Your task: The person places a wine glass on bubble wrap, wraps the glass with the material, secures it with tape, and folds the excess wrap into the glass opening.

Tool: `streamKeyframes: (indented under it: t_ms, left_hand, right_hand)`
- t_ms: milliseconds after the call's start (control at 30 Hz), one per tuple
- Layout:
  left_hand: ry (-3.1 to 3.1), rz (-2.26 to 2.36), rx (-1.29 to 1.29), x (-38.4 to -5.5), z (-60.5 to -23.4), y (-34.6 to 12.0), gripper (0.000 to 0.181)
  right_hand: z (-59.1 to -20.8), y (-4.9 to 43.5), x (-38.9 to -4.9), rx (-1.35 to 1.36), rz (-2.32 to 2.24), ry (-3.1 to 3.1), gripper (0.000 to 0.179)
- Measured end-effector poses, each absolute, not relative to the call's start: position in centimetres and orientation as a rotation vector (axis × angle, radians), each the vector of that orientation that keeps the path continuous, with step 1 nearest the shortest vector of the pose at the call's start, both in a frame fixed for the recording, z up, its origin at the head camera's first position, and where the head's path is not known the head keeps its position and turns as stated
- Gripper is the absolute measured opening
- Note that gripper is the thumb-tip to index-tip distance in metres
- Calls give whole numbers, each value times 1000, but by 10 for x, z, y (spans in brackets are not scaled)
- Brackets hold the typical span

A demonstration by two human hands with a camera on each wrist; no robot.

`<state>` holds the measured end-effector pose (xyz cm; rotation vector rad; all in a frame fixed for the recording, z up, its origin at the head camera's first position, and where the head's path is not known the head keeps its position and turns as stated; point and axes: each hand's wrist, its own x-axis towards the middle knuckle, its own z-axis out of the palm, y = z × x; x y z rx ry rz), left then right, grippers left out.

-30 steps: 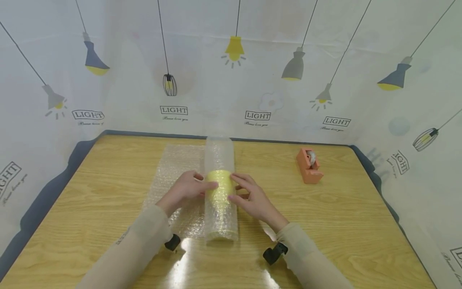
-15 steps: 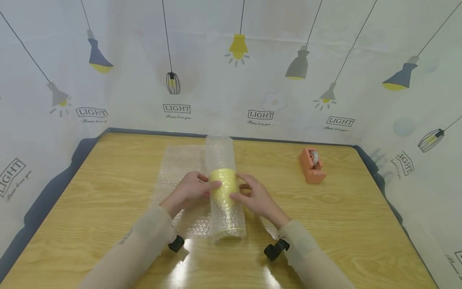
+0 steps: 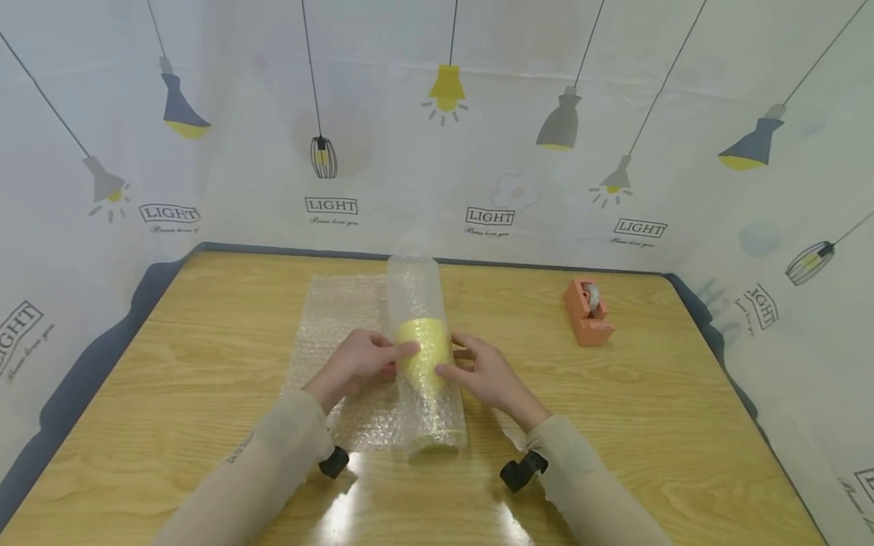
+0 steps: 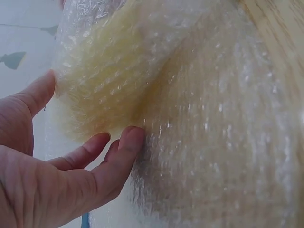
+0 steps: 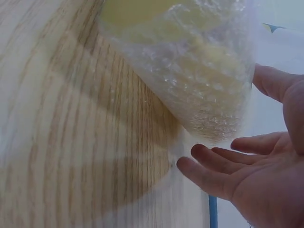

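A yellow cylindrical thing (image 3: 425, 341) shows through a roll of clear bubble wrap (image 3: 416, 292) lying lengthwise before me. From the roll's left side, a flat sheet of bubble wrap (image 3: 341, 311) spreads over the table. My left hand (image 3: 358, 360) holds the roll at its left side, thumb on top and fingers low beside the sheet. On the other side, my right hand (image 3: 488, 375) holds the roll between thumb and fingers. In the right wrist view, its fingertips (image 5: 199, 152) are right at the wrap's lower edge. Plastic layers blur the yellow thing's shape.
An orange tape dispenser (image 3: 587, 312) with a tape roll stands on the wooden table (image 3: 649, 425) at the back right. White curtains (image 3: 382, 91) printed with lamps surround the far side and flanks. Black wrist cameras (image 3: 522, 470) hang under both sleeves.
The roll's near end has shifted a little to the right, so the roll now lies slightly slanted. Both hands have stayed on it, moving right only slightly.
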<state>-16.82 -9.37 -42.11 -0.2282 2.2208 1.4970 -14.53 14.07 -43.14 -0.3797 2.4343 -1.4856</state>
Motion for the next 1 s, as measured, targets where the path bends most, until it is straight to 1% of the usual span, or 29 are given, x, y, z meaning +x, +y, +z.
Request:
streamKeyframes:
  t_ms: [233, 567, 1000]
  left_hand:
    - [2187, 1557, -200, -168, -424, -93, 44]
    - [2164, 1599, -209, -169, -426, -91, 50]
    - [2216, 1529, -214, -169, -425, -91, 56]
  right_hand:
    - [-432, 141, -146, -384, -1467, 2430, 65]
    - [-434, 145, -147, -424, -1468, 2429, 65]
    - [-434, 141, -147, -392, -1442, 2481, 62]
